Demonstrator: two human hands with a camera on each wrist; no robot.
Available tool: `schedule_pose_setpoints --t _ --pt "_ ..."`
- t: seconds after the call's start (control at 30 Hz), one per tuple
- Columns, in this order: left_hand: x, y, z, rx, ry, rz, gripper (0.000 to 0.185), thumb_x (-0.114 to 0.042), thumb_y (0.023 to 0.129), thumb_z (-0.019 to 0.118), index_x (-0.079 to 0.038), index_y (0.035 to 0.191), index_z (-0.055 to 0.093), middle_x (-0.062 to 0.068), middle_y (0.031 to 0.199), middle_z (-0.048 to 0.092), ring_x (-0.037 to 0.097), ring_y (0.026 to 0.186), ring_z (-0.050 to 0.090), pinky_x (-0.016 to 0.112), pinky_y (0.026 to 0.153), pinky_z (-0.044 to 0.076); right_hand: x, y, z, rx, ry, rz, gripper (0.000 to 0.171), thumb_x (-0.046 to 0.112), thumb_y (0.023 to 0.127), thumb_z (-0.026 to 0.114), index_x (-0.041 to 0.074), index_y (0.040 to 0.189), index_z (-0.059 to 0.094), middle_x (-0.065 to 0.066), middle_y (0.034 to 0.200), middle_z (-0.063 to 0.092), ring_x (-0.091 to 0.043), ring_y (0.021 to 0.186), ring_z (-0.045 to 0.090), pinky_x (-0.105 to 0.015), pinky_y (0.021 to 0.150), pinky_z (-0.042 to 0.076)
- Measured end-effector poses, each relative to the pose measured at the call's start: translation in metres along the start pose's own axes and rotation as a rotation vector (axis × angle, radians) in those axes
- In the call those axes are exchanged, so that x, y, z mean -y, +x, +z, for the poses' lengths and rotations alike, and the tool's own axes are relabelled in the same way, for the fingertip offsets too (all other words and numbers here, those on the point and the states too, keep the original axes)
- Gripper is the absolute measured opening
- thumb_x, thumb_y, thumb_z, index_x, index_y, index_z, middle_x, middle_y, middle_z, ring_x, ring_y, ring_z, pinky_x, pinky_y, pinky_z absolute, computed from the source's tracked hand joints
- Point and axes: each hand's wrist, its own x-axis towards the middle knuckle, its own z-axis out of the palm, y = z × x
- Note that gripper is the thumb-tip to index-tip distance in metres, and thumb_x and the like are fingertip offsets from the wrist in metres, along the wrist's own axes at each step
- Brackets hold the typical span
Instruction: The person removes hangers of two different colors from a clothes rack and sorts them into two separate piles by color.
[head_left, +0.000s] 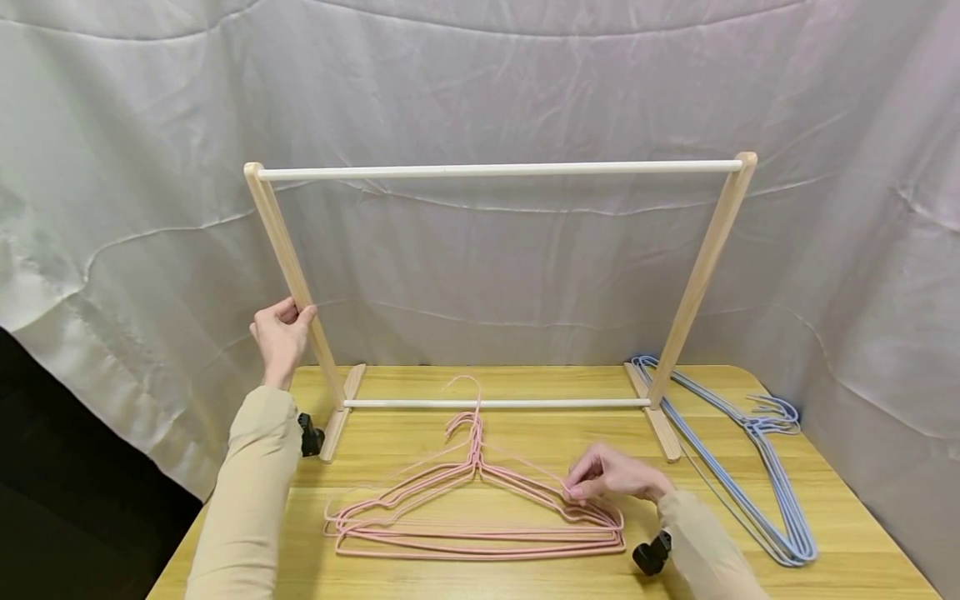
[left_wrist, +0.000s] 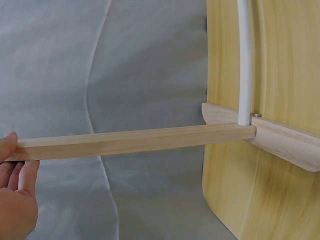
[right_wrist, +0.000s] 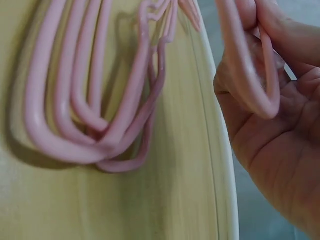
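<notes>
One wooden garment rack (head_left: 495, 283) is gripped at its left post by the left hand (head_left: 281, 337). One thin pink wire hanger (right_wrist: 247, 60) is pinched by the right hand (head_left: 611, 477), beside the stack of pink hangers (head_left: 480, 508) on the wooden surface (head_left: 525, 575); their number cannot be counted.

Soft, even light fills all three views, with no glare and only faint shadows under the pink hangers (head_left: 480, 517) on the counter (head_left: 825, 533). The head view is sharp, its lower left corner dark. The right wrist view is blurred at close range, especially the hand (right_wrist: 272, 130).
</notes>
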Motion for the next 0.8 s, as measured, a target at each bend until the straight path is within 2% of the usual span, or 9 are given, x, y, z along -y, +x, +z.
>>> schedule_pose_setpoints --t 0.1,0.4,0.67,0.73,0.8 --pt "0.000 0.000 0.000 0.001 0.001 0.003 0.030 -0.013 0.092 0.071 0.001 0.119 0.073 0.021 0.114 0.073 -0.023 0.067 0.048 0.003 0.071 0.042 -0.004 0.000 0.001 -0.005 -0.012 0.020 0.027 0.004 0.094 0.066 -0.021 0.103 0.067 -0.045 0.093 0.063 0.002 0.078 0.062 -0.015 0.071 0.052" --pt "0.000 0.000 0.000 0.005 0.007 -0.016 0.029 -0.013 0.092 0.072 0.001 0.117 0.074 0.021 0.115 0.073 -0.022 0.067 0.049 0.003 0.072 0.041 -0.011 -0.002 0.004 -0.015 -0.075 -0.007 0.022 0.002 0.091 0.068 -0.018 0.100 0.070 -0.041 0.088 0.063 0.003 0.075 0.058 -0.013 0.067 0.049" --pt "-0.004 -0.001 0.001 0.026 0.012 -0.013 0.028 -0.016 0.094 0.070 0.000 0.117 0.074 0.021 0.115 0.073 -0.021 0.069 0.050 0.005 0.076 0.040 -0.012 -0.005 0.010 -0.122 -0.190 0.094 0.018 0.008 0.085 0.076 -0.007 0.095 0.076 -0.032 0.082 0.067 0.003 0.069 0.056 -0.014 0.062 0.047" --pt "-0.005 -0.003 0.001 0.034 0.023 0.006 0.024 -0.017 0.096 0.068 0.000 0.112 0.075 0.021 0.113 0.074 -0.016 0.070 0.052 0.009 0.076 0.040 -0.010 -0.006 0.011 -0.167 -0.212 0.097 0.018 0.008 0.085 0.077 -0.006 0.096 0.076 -0.031 0.083 0.068 0.003 0.069 0.056 -0.015 0.062 0.048" --pt "-0.006 -0.007 -0.001 0.055 0.043 0.031 0.036 -0.020 0.098 0.066 0.000 0.127 0.067 0.021 0.128 0.068 -0.001 0.092 0.068 0.016 0.092 0.047 -0.006 -0.008 0.010 -0.241 -0.270 0.075 0.018 0.007 0.086 0.076 -0.007 0.097 0.075 -0.028 0.084 0.070 0.004 0.068 0.056 -0.016 0.061 0.049"
